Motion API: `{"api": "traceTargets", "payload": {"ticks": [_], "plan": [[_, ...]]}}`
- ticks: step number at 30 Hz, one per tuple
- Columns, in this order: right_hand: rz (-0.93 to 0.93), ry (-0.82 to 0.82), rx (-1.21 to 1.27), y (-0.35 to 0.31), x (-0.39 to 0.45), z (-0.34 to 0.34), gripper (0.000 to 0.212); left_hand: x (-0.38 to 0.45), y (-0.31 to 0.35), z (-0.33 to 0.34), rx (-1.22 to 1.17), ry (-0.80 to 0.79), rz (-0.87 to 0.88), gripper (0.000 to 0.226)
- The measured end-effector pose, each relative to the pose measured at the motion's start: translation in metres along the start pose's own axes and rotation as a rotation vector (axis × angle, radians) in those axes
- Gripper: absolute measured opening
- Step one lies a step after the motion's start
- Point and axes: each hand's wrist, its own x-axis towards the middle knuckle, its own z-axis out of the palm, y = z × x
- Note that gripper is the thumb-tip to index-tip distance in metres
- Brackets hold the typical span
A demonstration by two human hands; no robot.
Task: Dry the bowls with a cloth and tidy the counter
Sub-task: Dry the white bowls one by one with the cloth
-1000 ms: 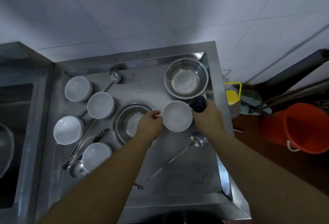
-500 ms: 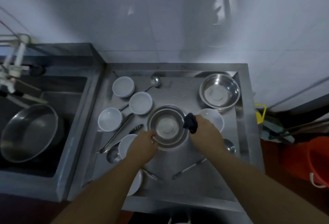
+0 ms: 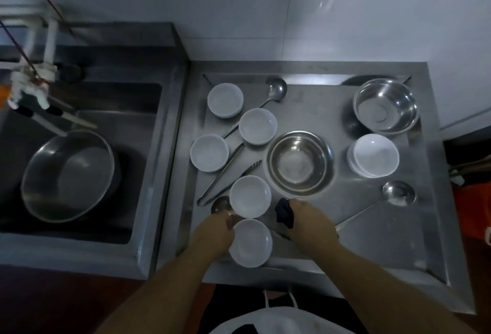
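Near front edge of counter (image 3: 372,232): white bowl (image 3: 251,243), left hand (image 3: 212,235) gripping its left rim. Right hand (image 3: 310,220) beside it, fingers clenched around dark cloth (image 3: 284,212).

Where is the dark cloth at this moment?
In the head view, the dark cloth is bunched in the right hand, near the counter's front edge, just right of the nearest white bowls and below the steel bowl.
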Motion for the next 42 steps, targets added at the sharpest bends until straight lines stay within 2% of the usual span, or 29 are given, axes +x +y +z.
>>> {"api": "traceTargets", "payload": {"ticks": [4,7,11,16,19,22,24,27,32,36,42], "plan": [[0.06,0.003,0.011,-0.013,-0.007,0.02,0.011,0.0,-0.013,0.013,-0.011,-0.065,0.047,0.033],[0.091,0.027,0.019,-0.016,-0.014,0.033,0.012,-0.001,-0.018,0.025,-0.12,-0.067,0.044,0.046],[0.121,0.045,0.043,-0.01,-0.027,0.042,0.02,-0.003,-0.018,0.037,-0.292,-0.048,-0.021,0.048],[0.127,0.076,0.132,-0.001,-0.043,0.031,0.022,-0.011,-0.014,0.039,-0.386,-0.072,-0.101,0.038],[0.097,0.092,0.266,0.002,-0.053,0.014,0.031,-0.023,-0.01,0.036,-0.52,-0.076,-0.176,0.028],[0.05,0.092,0.396,0.002,-0.063,-0.005,0.03,-0.041,-0.004,0.027,-0.66,-0.054,-0.248,0.014],[0.028,0.107,0.503,0.0,-0.07,-0.019,0.026,-0.056,0.002,0.019,-0.78,-0.06,-0.263,0.014],[-0.029,0.147,0.64,-0.01,-0.079,-0.048,0.031,-0.078,0.019,0.002,-1.008,-0.074,-0.252,0.019],[-0.228,0.246,0.818,-0.046,-0.092,-0.113,0.03,-0.106,0.069,-0.05,-1.33,-0.048,-0.106,0.027],[-0.422,0.45,0.615,-0.072,-0.108,-0.159,0.03,-0.128,0.107,-0.1,-1.519,-0.081,0.12,0.032],[-0.55,0.661,0.561,-0.105,-0.127,-0.199,0.037,-0.157,0.147,-0.168,-1.517,-0.207,0.453,0.058]]}}
